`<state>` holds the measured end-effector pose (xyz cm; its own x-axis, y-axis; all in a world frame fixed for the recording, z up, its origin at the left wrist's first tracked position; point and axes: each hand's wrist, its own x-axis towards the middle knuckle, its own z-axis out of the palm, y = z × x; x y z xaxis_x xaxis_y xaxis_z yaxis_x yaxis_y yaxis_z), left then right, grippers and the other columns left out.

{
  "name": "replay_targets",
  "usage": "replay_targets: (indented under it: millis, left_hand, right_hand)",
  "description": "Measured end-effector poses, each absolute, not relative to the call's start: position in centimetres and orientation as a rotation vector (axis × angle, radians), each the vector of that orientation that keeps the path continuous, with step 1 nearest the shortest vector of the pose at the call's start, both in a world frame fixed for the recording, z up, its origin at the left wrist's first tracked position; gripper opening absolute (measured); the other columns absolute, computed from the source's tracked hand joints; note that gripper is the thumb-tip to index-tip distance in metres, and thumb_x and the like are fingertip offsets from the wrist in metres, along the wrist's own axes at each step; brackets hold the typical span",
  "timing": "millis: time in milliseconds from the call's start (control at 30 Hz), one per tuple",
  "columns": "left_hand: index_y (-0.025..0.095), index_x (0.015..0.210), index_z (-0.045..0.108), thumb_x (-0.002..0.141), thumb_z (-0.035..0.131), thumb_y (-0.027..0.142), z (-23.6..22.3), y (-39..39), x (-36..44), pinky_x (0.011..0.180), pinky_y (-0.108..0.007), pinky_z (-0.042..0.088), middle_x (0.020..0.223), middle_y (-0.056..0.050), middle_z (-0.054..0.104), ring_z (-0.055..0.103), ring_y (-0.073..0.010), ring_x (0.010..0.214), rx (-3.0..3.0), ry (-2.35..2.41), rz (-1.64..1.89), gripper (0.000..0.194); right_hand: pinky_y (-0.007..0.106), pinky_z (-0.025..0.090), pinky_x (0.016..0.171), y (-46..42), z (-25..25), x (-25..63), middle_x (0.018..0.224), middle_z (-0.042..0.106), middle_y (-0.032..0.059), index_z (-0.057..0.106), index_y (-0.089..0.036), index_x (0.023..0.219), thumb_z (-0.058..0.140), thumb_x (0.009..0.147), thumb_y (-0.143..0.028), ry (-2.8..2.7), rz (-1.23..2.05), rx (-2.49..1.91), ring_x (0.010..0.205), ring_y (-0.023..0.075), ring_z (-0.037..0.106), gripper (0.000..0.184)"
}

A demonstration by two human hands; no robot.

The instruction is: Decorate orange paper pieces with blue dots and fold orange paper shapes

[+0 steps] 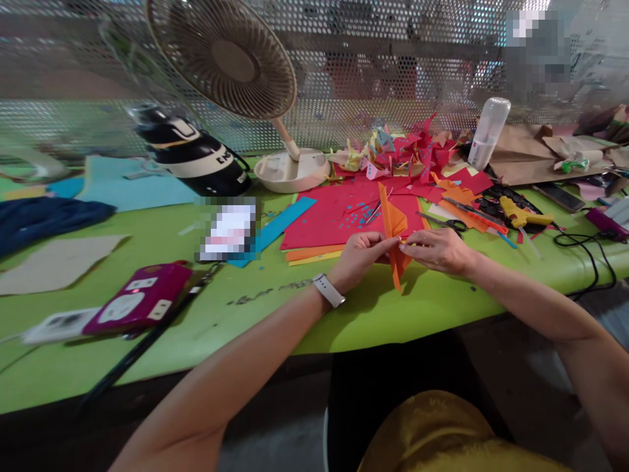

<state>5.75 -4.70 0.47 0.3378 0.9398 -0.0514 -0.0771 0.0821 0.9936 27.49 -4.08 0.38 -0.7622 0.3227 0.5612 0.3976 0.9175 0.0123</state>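
Over the desk's (354, 331) near side, the left hand (361, 255) and right hand (439, 250) meet, each grip pinching the folded orange paper (392, 219) at its middle (light, likely crisp, easily creased: best held by thick folds); beyond, red paper (314, 221), then the fan (233, 62).

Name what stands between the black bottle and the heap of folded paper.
The pale base of the fan, as the head view shows.

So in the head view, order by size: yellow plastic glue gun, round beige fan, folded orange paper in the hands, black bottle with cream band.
Beige fan, cropped above
Black bottle
Folded orange paper, partly covered by fingers
Yellow glue gun
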Motion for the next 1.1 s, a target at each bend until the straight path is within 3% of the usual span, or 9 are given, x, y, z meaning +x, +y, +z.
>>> replay_targets:
  millis: [100, 200, 333, 467, 667, 800, 1100]
  left_hand:
    - [0.014, 0.064, 0.066, 0.057, 0.086, 0.059, 0.6, -4.7, 5.8, 0.064, -0.028, 0.058, 0.064, -0.002, 0.069, 0.064, -0.0133, 0.059, 1.261, 0.925, 0.955, 0.049]
    - [0.014, 0.067, 0.067, 0.059, 0.085, 0.061, 0.7, -4.7, 5.8, 0.063, -0.028, 0.057, 0.067, -0.002, 0.071, 0.065, -0.0132, 0.06, 1.286, 0.91, 0.981, 0.051]
    - [0.015, 0.069, 0.068, 0.062, 0.084, 0.06, 0.5, -4.8, 5.8, 0.064, -0.028, 0.057, 0.07, -0.002, 0.071, 0.065, -0.0134, 0.063, 1.318, 0.909, 1.0, 0.049]
    - [0.014, 0.068, 0.067, 0.062, 0.083, 0.059, 0.3, -4.8, 5.8, 0.064, -0.027, 0.056, 0.067, -0.001, 0.068, 0.064, -0.0133, 0.063, 1.333, 0.895, 0.992, 0.048]
    - [0.014, 0.081, 0.071, 0.067, 0.081, 0.058, 0.1, -4.7, 5.7, 0.07, -0.031, 0.058, 0.078, -0.005, 0.073, 0.068, -0.0165, 0.071, 1.365, 0.865, 0.964, 0.048]
    - [0.014, 0.081, 0.071, 0.065, 0.08, 0.061, 0.0, -4.6, 5.7, 0.07, -0.032, 0.058, 0.079, -0.006, 0.074, 0.068, -0.0175, 0.071, 1.371, 0.871, 0.953, 0.05]
    - [0.015, 0.073, 0.067, 0.067, 0.081, 0.054, 0.4, -4.7, 5.8, 0.064, -0.028, 0.055, 0.069, -0.001, 0.068, 0.062, -0.0129, 0.062, 1.341, 0.852, 0.947, 0.041]
  right_hand:
    - [0.024, 0.051, 0.067, -4.3, 0.5, 27.0, 0.099, 0.072, 0.0062, 0.069, -0.02, 0.107, 0.051, 0.098, -0.026, -2.388, -0.129, -0.518, 0.08, 0.0129, 0.066, 0.021]
    - [0.024, 0.048, 0.063, -4.6, 1.1, 26.5, 0.083, 0.068, 0.0044, 0.066, -0.016, 0.094, 0.055, 0.096, -0.032, -2.176, 0.12, -0.691, 0.067, 0.0109, 0.061, 0.02]
    - [0.024, 0.038, 0.053, -4.8, 1.8, 26.1, 0.056, 0.052, -0.0024, 0.051, -0.019, 0.067, 0.048, 0.098, -0.044, -2.086, 0.644, -0.934, 0.052, 0.0092, 0.048, 0.04]
    - [0.024, 0.033, 0.05, -4.8, 1.7, 25.8, 0.053, 0.046, -0.0043, 0.044, -0.02, 0.063, 0.045, 0.097, -0.051, -2.064, 1.022, -0.94, 0.049, 0.0083, 0.042, 0.046]
    - [0.024, 0.033, 0.05, -4.4, 1.1, 25.8, 0.06, 0.047, -0.004, 0.045, -0.021, 0.068, 0.044, 0.096, -0.051, -2.077, 1.136, -0.928, 0.052, 0.0086, 0.042, 0.041]
    - [0.025, 0.034, 0.054, -4.2, 1.2, 25.8, 0.062, 0.046, -0.0037, 0.044, -0.021, 0.068, 0.043, 0.097, -0.045, -2.164, 1.03, -0.874, 0.055, 0.0093, 0.042, 0.037]
    - [0.025, 0.03, 0.053, -4.3, 1.3, 25.6, 0.058, 0.041, -0.0053, 0.042, -0.021, 0.067, 0.045, 0.096, -0.043, -2.161, 1.026, -0.848, 0.055, 0.0086, 0.036, 0.036]
